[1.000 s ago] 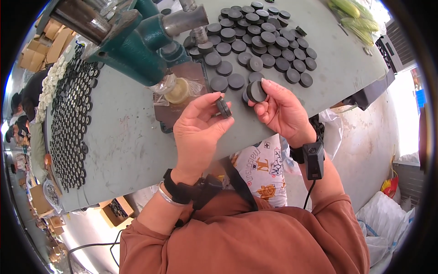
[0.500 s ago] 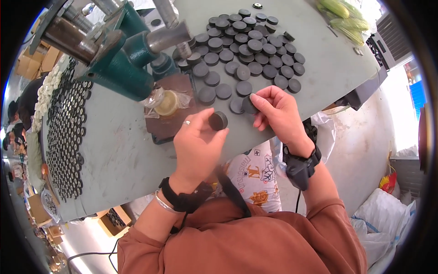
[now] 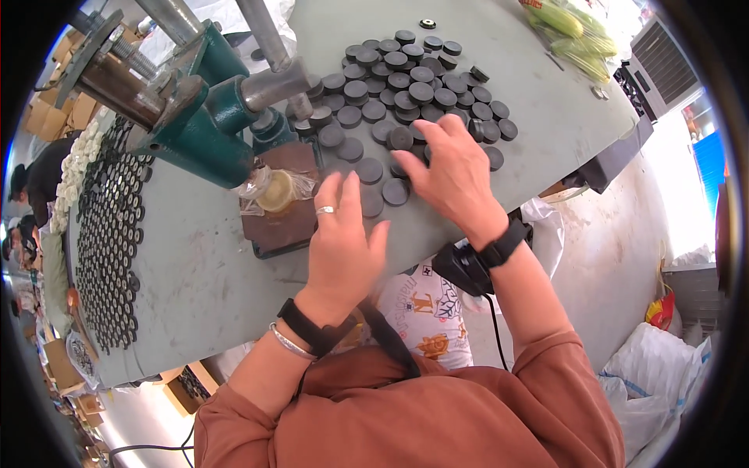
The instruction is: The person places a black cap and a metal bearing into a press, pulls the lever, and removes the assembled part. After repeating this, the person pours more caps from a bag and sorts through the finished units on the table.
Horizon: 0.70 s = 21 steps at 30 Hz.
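A pile of black round discs [image 3: 421, 93] lies on the grey table, with several loose ones along its near side. My right hand [image 3: 454, 173] reaches over the near edge of the pile, thumb and fingers apart. Its thumb and forefinger are close to a tilted disc [image 3: 400, 139]; contact is hard to make out. My left hand [image 3: 342, 253] is at the table's near side, fingers stretched and nothing seen in it. Just beyond its fingertips are flat discs [image 3: 369, 171]. A green hand press [image 3: 204, 129] stands to the left, its brown base plate [image 3: 260, 226] bearing a yellowish round piece [image 3: 278, 192] in clear plastic.
Rows of small black rings with shiny centres [image 3: 109, 242] cover the table's left side, beside a strip of whitish pieces [image 3: 78, 160]. Bagged corn [image 3: 573, 31] lies at the far right. An open carton [image 3: 191, 386] stands below the table's near left edge.
Both hands held a disc before; now both are spread and the discs have left them. My right hand has moved forward onto the pile, while my left has opened beside the loose discs.
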Each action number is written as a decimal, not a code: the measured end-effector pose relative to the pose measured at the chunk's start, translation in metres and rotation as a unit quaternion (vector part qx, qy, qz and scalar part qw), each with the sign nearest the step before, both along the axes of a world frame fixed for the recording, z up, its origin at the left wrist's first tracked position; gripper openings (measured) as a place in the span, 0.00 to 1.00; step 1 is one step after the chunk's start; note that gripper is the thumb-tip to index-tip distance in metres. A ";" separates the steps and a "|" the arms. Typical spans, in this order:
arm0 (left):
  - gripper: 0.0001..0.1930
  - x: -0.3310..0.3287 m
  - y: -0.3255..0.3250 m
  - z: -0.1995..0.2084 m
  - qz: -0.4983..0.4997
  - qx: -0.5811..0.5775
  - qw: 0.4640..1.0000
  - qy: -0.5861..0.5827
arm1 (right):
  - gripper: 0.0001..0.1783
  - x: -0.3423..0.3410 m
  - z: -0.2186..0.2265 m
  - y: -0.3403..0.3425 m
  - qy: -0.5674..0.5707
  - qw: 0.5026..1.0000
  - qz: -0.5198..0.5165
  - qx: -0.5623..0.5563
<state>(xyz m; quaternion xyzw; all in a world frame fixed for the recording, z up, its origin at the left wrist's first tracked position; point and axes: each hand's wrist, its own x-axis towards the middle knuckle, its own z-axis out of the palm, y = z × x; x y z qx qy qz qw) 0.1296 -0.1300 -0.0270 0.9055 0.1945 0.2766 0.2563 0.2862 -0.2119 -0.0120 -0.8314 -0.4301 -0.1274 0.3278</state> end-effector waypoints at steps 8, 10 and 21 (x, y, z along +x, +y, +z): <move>0.38 0.009 0.012 0.002 -0.014 -0.016 0.999 0.041 | 0.10 0.027 0.005 0.022 0.126 0.990 0.063 0.001; 0.37 0.009 0.011 0.003 -0.028 -0.062 0.995 0.070 | 0.08 0.033 0.000 0.018 0.220 0.972 0.060 0.058; 0.31 0.007 0.000 0.002 -0.078 -0.055 0.995 -0.007 | 0.18 0.019 0.009 0.064 0.000 0.967 0.256 -0.002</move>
